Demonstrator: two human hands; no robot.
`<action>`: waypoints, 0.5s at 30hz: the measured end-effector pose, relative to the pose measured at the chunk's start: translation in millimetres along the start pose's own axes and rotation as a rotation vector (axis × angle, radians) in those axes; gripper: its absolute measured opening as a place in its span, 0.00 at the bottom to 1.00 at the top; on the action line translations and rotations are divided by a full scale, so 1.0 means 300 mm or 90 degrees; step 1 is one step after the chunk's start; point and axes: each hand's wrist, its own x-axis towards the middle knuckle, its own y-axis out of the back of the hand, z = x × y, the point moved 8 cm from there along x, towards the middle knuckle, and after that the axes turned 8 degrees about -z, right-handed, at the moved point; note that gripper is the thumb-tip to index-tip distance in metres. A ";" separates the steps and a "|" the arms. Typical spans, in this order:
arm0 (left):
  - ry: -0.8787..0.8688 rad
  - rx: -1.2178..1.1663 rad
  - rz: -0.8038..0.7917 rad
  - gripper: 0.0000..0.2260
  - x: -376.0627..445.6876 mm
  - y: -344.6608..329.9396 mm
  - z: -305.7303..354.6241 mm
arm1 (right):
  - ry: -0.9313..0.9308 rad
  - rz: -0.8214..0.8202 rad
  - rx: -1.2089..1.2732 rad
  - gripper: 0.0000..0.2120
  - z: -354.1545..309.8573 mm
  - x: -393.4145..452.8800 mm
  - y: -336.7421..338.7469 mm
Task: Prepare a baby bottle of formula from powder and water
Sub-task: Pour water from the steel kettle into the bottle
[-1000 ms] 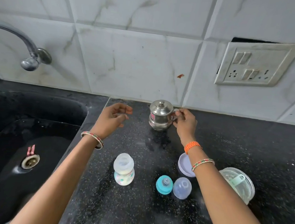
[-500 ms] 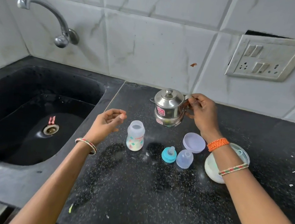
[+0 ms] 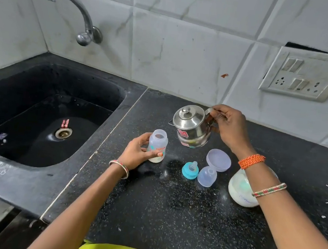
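From the head view, both forearms reach forward over the black speckled counter (image 3: 169,217). The left arm comes in from the lower left, wrist bent slightly, a beaded bangle at the wrist. The right arm crosses in from the lower right, with an orange thread band and a beaded bangle on it, and its wrist is raised above the counter.

The baby bottle (image 3: 157,146) stands upright and uncapped near the seam between counter and sink (image 3: 43,114), its mouth open to the top; it is translucent with a coloured print on the side. The left hand (image 3: 137,152) holds it, thumb across the front and fingers curled round the back.

The steel kettle (image 3: 191,125) hangs in the air just right of the bottle, lid on, tipped a little with its spout toward the bottle. The right hand (image 3: 228,125) grips its handle, fingers closed round it.

On the counter to the right of the bottle lie the teal ring with teat (image 3: 190,170), touching or just beside the clear dome cap (image 3: 207,176), and behind them a lilac lid (image 3: 218,160). A round powder container (image 3: 242,186) sits partly under the right forearm.

A curved tap (image 3: 83,21) hangs on the tiled wall over the sink, and a switch panel (image 3: 305,75) is fixed to the wall at the right
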 end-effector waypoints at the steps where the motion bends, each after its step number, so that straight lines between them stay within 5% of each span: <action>1: 0.002 -0.006 -0.003 0.23 -0.001 -0.001 -0.005 | 0.007 -0.004 -0.022 0.06 -0.003 0.005 -0.001; 15: -0.006 0.052 0.008 0.27 -0.021 -0.007 -0.046 | 0.070 -0.038 -0.153 0.08 -0.067 0.004 -0.036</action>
